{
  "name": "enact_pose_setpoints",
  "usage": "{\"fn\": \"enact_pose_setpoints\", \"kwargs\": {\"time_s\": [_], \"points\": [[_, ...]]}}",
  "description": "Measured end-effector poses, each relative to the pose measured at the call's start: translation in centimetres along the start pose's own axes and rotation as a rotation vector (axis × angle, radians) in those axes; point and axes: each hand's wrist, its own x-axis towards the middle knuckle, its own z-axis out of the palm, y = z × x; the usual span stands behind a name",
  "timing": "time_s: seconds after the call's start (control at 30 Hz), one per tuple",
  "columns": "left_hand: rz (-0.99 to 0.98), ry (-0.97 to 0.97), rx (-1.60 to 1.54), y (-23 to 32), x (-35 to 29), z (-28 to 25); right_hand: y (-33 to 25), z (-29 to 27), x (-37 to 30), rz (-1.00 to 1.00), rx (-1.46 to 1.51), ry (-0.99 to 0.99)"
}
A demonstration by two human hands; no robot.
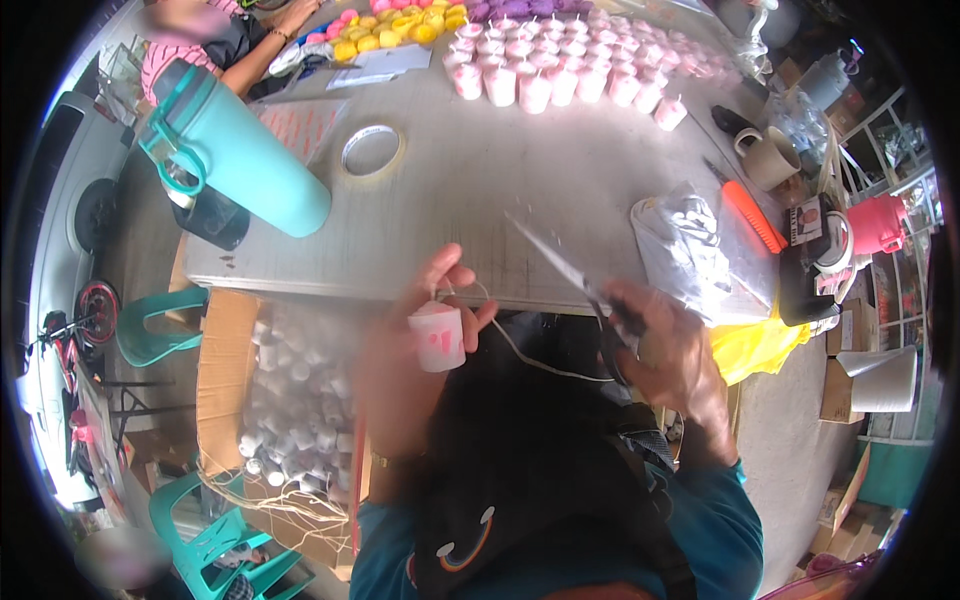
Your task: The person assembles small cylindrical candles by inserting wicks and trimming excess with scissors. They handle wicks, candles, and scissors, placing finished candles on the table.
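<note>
Candle in your left hand, scissors in your right

The small pale votive candle (437, 342) is just in front of the table's near edge, over your lap. Your left hand (393, 345) grasps it, with pink marking on its side facing you; the fingers curl behind, probably to steady it while leaving its top free. A thin white cord (540, 366) loops near those fingertips and sags across to your right hand (670, 350). Blur hides whether it springs from the candle or is pinched at the far end.

Your right hand is closed around the handles of black-handled scissors (572, 270), the tips angled up and left over the table (450, 215). That seems to keep the point away from your other fingers. You can't tell how far the blades are parted.

By your left forearm, an open cardboard box (222, 360) holds a heap of small white cylinders (295, 400), likely set there for easy reach. Pale strands (285, 502) lie over its near side.

Across the table, pink candles (562, 85) stand upright in close rows, perhaps to save working space, with yellow pieces (400, 32) to their left. A teal tumbler (250, 150) and a tape roll (399, 158) are left of centre; an orange-handled utility knife (750, 213) and a mug (768, 158) sit off to the right.
</note>
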Motion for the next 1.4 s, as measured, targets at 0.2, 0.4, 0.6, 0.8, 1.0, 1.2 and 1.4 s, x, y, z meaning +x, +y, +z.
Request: {"fn": "enact_pose_setpoints", "kwargs": {"time_s": [0.2, 0.4, 0.6, 0.8, 1.0, 1.2, 1.4], "points": [[0.283, 0.043, 0.43, -0.6, 0.1, 1.8, 2.0, 1.4, 7.3, -0.282, -0.446, 0.14], [0.466, 0.192, 1.035, -1.3, 0.9, 2.8, 0.7, 3.1, 9.1, -0.553, -0.322, 0.123], [0.735, 0.151, 1.332, -2.8, 2.4, 2.4, -2.4, 2.6, 9.3, -0.416, 0.138, -0.26], [0.806, 0.108, 1.323, -4.7, 2.9, 2.3, -0.6, 1.4, 10.2, -0.265, 0.255, -0.483], [0.98, 0.148, 1.282, -5.2, 4.0, 2.1, 0.2, 0.3, 11.1, -0.227, 0.127, -0.376], [0.736, 0.118, 1.196, -4.2, 1.9, 1.5, 7.6, -3.3, 19.6, 0.16, -0.827, -0.138], [0.457, -0.051, 1.148, -3.4, -1.4, 1.0, 7.8, -2.6, 18.1, -0.134, -0.725, 0.281]]}}
